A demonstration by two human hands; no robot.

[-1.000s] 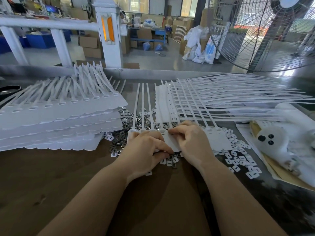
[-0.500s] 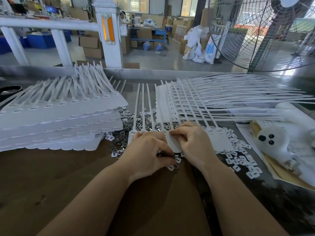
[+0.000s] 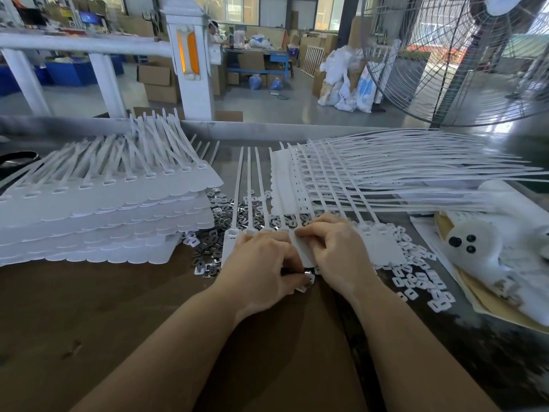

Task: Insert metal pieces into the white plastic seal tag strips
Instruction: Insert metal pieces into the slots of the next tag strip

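A joined row of white plastic seal tag strips (image 3: 383, 245) lies across the table middle, its thin tails running away from me. My right hand (image 3: 335, 248) presses down on the tag heads, fingertips at their top edge. My left hand (image 3: 261, 263) rests on the left end of the row, its fingertips pinching a small metal piece (image 3: 307, 276) at the row's near edge. Loose metal pieces (image 3: 208, 251) lie scattered behind and left of the row. Small white plastic pieces (image 3: 421, 281) are strewn on the right.
A tall stack of seal tag sheets (image 3: 98, 215) fills the left of the table. Another spread of sheets (image 3: 371, 173) lies at the back right. A white roll with black dots (image 3: 475, 248) sits on paper at the right edge. A big fan (image 3: 463, 60) stands beyond the table.
My left hand has slid slightly toward me along the row's near edge, fingertips closing on a metal piece. My right hand has stayed pressed on the tags.
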